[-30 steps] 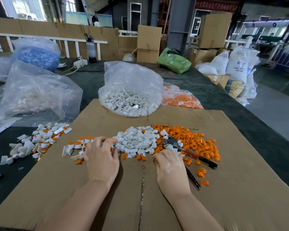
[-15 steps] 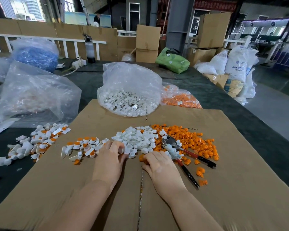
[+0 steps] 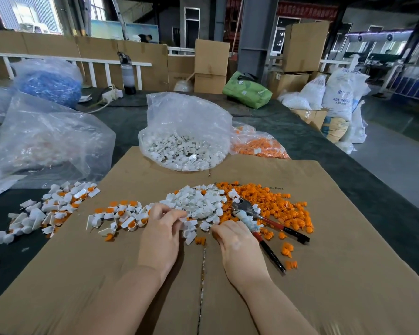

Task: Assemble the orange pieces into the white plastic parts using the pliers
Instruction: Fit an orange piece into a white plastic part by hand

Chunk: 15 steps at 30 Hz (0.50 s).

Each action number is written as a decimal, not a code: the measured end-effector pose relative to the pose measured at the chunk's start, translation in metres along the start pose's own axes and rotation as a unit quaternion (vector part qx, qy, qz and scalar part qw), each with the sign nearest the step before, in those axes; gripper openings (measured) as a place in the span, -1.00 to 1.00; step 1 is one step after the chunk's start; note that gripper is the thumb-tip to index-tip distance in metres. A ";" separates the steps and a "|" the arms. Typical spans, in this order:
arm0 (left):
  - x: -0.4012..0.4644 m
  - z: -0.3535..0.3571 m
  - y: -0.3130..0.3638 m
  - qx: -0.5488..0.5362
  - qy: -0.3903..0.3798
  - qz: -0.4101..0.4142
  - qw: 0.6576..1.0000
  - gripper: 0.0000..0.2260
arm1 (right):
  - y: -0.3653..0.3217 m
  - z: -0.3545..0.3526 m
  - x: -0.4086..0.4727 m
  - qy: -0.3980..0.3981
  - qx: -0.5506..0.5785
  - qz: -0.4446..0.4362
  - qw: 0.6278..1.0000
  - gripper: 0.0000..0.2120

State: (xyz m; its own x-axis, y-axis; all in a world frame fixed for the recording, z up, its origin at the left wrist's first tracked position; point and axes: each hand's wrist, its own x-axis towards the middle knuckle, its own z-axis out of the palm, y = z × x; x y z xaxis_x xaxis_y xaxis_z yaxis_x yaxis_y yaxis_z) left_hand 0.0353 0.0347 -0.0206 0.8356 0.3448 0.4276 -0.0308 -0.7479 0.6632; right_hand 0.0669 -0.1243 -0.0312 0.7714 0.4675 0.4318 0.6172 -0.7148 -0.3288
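Left hand (image 3: 159, 234) and right hand (image 3: 236, 243) both knuckles-up on the cardboard (image 3: 336, 274), fingers curled at the near edge of the white parts (image 3: 194, 204). Can't tell whether either holds anything. Loose orange piece (image 3: 199, 241) lies between them. Pliers (image 3: 264, 224) just right of the right hand, untouched, jaws in the orange pile (image 3: 276, 204). Bagged whites (image 3: 183, 151) behind. Risk: piles overlap, so raking fingers could mix stock or scatter pieces off the cardboard.
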 end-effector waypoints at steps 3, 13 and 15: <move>-0.002 0.004 0.007 -0.013 -0.004 0.016 1.000 -0.85 | 0.000 -0.001 -0.001 0.006 0.007 0.008 1.000 -0.72; -0.016 0.012 0.028 -0.091 -0.057 0.116 0.987 -0.87 | -0.003 -0.010 0.000 0.096 0.016 0.017 0.995 -0.78; -0.018 0.013 0.029 -0.088 -0.118 0.127 0.981 -0.88 | -0.002 -0.009 -0.001 0.099 0.022 0.029 0.994 -0.81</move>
State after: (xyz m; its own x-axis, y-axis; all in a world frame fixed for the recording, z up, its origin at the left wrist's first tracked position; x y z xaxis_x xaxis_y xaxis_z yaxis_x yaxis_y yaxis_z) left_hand 0.0270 -0.0005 -0.0172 0.8917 0.0044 0.4527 -0.3312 -0.6754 0.6589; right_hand 0.0637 -0.1279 -0.0228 0.7636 0.3111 0.5659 0.5813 -0.7127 -0.3926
